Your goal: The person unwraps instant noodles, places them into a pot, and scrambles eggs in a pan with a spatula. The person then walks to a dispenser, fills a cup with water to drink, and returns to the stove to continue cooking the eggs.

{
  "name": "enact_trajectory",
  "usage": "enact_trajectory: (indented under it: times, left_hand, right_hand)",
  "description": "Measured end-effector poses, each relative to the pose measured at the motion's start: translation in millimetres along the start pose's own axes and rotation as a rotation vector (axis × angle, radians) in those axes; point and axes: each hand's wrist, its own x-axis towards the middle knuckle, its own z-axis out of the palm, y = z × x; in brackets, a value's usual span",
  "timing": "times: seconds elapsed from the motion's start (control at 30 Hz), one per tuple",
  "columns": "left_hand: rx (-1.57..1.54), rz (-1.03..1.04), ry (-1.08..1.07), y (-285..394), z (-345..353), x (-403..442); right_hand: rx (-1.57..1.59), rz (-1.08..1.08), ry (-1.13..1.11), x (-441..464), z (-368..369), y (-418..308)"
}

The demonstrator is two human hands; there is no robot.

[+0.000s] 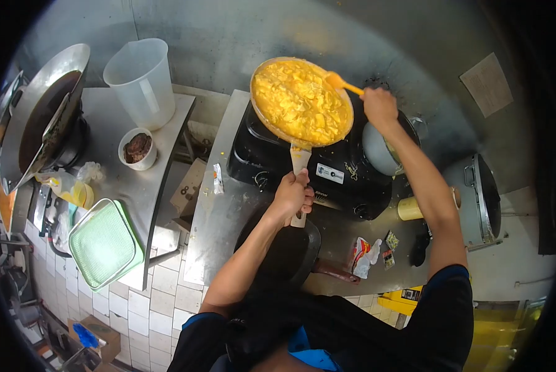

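Scrambled eggs fill a round frying pan above the left side of a black gas stove. My left hand is closed around the pan's pale handle. In my right hand is an orange spatula, its head at the right edge of the eggs. A grey pan or wok sits on the stove's right side, partly hidden by my right forearm. Close to my body, below my left hand, a dark pan rests on the steel counter.
On the left table stand a clear plastic jug, a white tub with dark contents, and a green-lined basket. A large wok is farther left. Torn packets and a yellow cylinder lie at the right; a lidded pot stands beyond.
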Motion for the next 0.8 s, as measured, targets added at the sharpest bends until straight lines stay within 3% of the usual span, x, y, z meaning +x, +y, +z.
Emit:
enact_trajectory:
  times: [0.13,0.23,0.33,0.53,0.67,0.8]
  left_hand:
    - [-0.003,-0.032,-0.009,1,0,3]
    - [0.055,-0.035,-0.046,4,-3,5]
    - [0.035,-0.042,-0.081,3,-6,6]
    - [0.023,-0.046,-0.059,3,-6,5]
    - [0.029,-0.049,-0.073,7,-10,3]
    - [0.009,-0.067,-0.036,8,-8,-1]
  right_hand:
    - [0.26,0.064,-0.245,10,38,-17]
    - [0.47,-0.066,-0.231,22,50,-22]
    - [0.476,-0.233,-0.204,26,45,-23]
    - [0.61,-0.167,-0.314,17,22,-47]
    - [0.575,-0.184,-0.259,8,21,-54]
    - [0.507,-0.312,-0.039,-20,4,-54]
